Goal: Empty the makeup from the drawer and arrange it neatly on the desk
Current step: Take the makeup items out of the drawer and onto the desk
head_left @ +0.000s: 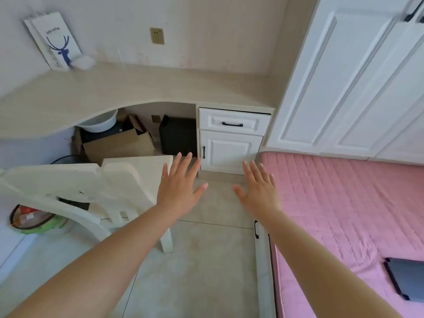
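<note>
A white drawer [234, 121] with a black handle [232, 124] sits closed under the right end of the beige desk [137, 88]; a small white cabinet door [229, 152] is below it. No makeup is in view. My left hand [181, 187] and my right hand [259, 189] are stretched out in front of me above the floor, palms down, fingers straight and spread, holding nothing. Both hands are well short of the drawer.
A white chair [96, 187] stands left of my left arm. A bed with a pink cover [344, 214] runs along the right, a dark flat device [406, 281] lying on it. Under the desk sit cardboard boxes [119, 143], a white basin [98, 122] and a black box [177, 135]. A paper bag [54, 40] stands on the desk's far left. A white wardrobe [355, 76] rises at right.
</note>
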